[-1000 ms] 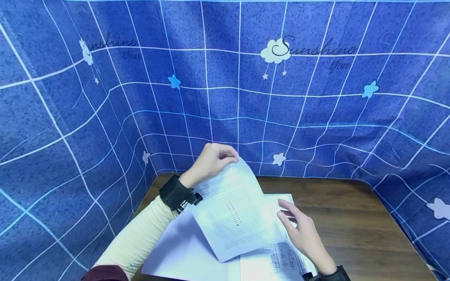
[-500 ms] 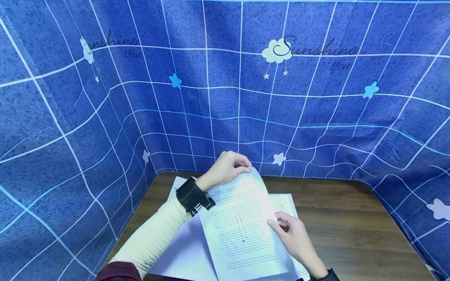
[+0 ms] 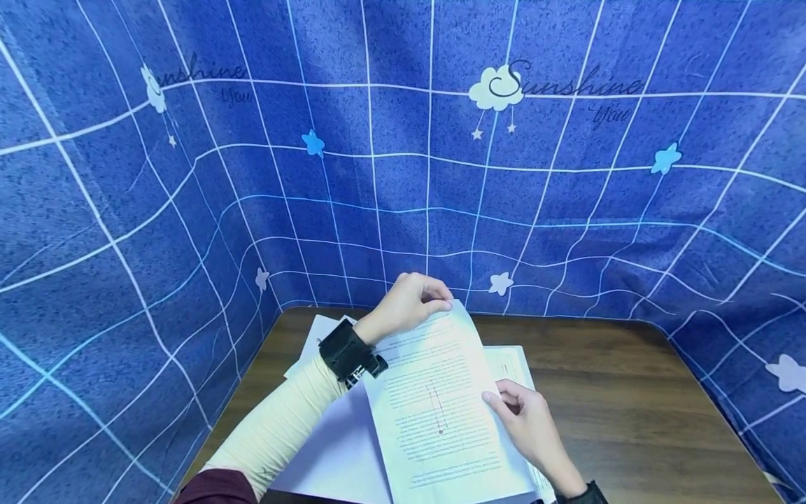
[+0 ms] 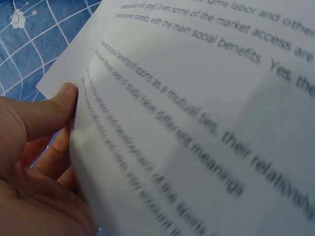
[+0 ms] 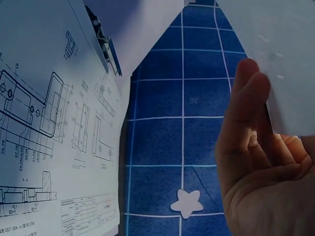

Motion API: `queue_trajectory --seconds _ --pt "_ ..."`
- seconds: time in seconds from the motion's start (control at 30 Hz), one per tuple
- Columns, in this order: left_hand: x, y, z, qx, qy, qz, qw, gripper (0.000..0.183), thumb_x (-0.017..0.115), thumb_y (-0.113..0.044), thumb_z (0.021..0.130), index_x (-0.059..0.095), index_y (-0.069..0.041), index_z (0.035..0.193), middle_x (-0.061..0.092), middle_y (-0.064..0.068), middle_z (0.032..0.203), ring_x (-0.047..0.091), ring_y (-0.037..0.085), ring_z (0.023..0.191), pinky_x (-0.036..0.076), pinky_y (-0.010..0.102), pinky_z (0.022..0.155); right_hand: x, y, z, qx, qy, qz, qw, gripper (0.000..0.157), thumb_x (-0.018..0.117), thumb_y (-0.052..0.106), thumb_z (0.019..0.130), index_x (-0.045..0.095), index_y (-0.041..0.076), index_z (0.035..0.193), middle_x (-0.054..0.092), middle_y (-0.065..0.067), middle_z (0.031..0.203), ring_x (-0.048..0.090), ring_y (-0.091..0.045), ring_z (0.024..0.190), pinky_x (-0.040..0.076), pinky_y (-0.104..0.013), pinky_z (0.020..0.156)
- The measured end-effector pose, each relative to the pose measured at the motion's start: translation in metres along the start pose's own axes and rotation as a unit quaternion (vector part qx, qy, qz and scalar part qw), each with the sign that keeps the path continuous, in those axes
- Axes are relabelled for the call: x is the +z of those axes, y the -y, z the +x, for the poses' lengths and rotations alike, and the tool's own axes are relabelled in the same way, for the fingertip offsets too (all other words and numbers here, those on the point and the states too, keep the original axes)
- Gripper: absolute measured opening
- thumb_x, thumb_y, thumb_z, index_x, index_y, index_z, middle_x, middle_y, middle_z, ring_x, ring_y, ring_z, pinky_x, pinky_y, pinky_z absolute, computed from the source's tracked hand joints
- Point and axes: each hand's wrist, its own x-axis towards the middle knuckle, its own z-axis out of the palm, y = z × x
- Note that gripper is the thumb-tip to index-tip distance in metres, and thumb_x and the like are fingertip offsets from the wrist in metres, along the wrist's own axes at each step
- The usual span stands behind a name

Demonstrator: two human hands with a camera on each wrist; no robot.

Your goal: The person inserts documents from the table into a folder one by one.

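The sheet (image 3: 434, 413) is matt paper, the tabletop (image 3: 630, 406) seemingly smooth wood.

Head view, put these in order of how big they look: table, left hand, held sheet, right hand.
1. Table
2. Held sheet
3. Left hand and right hand: too alike to rank.

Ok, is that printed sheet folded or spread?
Spread: the sheet bows slightly, text showing in the head view, the left hand pinching its top and the right hand its side.
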Motion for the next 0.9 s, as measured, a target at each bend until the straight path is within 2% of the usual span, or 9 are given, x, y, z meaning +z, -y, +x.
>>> queue_trajectory --seconds 0.13,0.2,0.27,0.37,0.5,0.53,0.6,0.77,0.9 --pt "0.002 0.000 -0.005 0.032 -0.009 -0.002 0.9995 0.010 0.075 -0.016 0.096 0.080 -0.012 0.103 0.078 -0.002 0.098 0.071 0.010 0.089 0.057 0.029 0.082 -0.003 -0.004 0.001 0.008 -0.007 0.004 1.000 0.005 0.074 0.015 0.096 0.074 0.014 0.091 0.042 0.013 0.057 0.037 -0.003 0.053 0.033 -0.021 0.050" --pt "0.002 0.000 -0.008 0.053 -0.022 0.004 0.9983 0.016 0.073 -0.017 0.097 0.078 -0.010 0.111 0.077 0.001 0.111 0.071 0.014 0.104 0.056 0.034 0.092 -0.006 -0.007 0.003 0.016 -0.011 0.006 1.000 0.006 0.074 0.014 0.096 0.074 0.014 0.090 0.034 0.012 0.057 0.032 -0.003 0.053 0.031 -0.022 0.050" --pt "0.002 -0.001 -0.011 0.071 -0.039 0.016 0.9966 0.023 0.071 -0.019 0.098 0.075 -0.010 0.119 0.071 0.005 0.128 0.064 0.019 0.122 0.051 0.042 0.103 -0.009 -0.009 0.004 0.029 -0.013 0.009 0.999 0.006 0.074 0.015 0.096 0.074 0.013 0.091 0.033 0.011 0.057 0.030 -0.003 0.053 0.030 -0.021 0.050" --pt "0.002 -0.002 -0.017 0.085 -0.067 0.038 0.9934 0.029 0.071 -0.020 0.099 0.072 -0.010 0.127 0.058 0.009 0.147 0.049 0.025 0.141 0.041 0.049 0.114 -0.014 -0.014 0.007 0.054 -0.013 0.017 0.998 0.007 0.073 0.016 0.097 0.076 0.011 0.093 0.045 0.010 0.055 0.036 -0.005 0.052 0.032 -0.021 0.052" --pt "0.006 0.000 -0.028 0.095 -0.097 0.063 0.9887 0.031 0.072 -0.020 0.098 0.071 -0.010 0.128 0.049 0.014 0.155 0.038 0.028 0.149 0.035 0.048 0.118 -0.020 -0.021 0.007 0.097 -0.010 0.028 0.995 0.014 0.072 0.018 0.098 0.076 0.005 0.099 0.070 0.002 0.067 0.056 -0.010 0.058 0.041 -0.022 0.055" --pt "0.007 0.001 -0.031 0.095 -0.104 0.067 0.9878 0.031 0.072 -0.020 0.098 0.071 -0.009 0.127 0.047 0.014 0.156 0.036 0.028 0.150 0.034 0.049 0.119 -0.021 -0.023 0.007 0.108 -0.009 0.029 0.994 0.016 0.071 0.019 0.098 0.076 0.004 0.100 0.073 0.000 0.072 0.059 -0.011 0.060 0.042 -0.022 0.057" --pt "0.012 0.003 -0.039 0.091 -0.117 0.075 0.9861 0.032 0.072 -0.020 0.098 0.070 -0.010 0.128 0.044 0.014 0.159 0.031 0.028 0.152 0.031 0.051 0.120 -0.025 -0.028 0.007 0.129 -0.008 0.029 0.991 0.017 0.071 0.020 0.099 0.075 0.004 0.101 0.070 -0.001 0.069 0.054 -0.011 0.058 0.040 -0.022 0.055" --pt "0.026 0.014 -0.059 0.058 -0.140 0.089 0.9844 0.033 0.073 -0.021 0.097 0.070 -0.010 0.128 0.041 0.014 0.161 0.028 0.030 0.154 0.029 0.057 0.119 -0.036 -0.041 0.008 0.174 -0.001 0.022 0.985 0.025 0.071 0.028 0.099 0.074 0.003 0.103 0.065 -0.001 0.068 0.048 -0.012 0.060 0.038 -0.024 0.057" --pt "0.039 0.024 -0.076 0.011 -0.131 0.108 0.9854 0.037 0.074 -0.023 0.097 0.068 -0.008 0.131 0.046 0.018 0.157 0.035 0.035 0.150 0.033 0.057 0.117 -0.045 -0.051 0.010 0.208 0.008 0.018 0.978 0.030 0.069 0.031 0.100 0.074 0.003 0.109 0.073 -0.003 0.079 0.060 -0.015 0.069 0.044 -0.025 0.062"
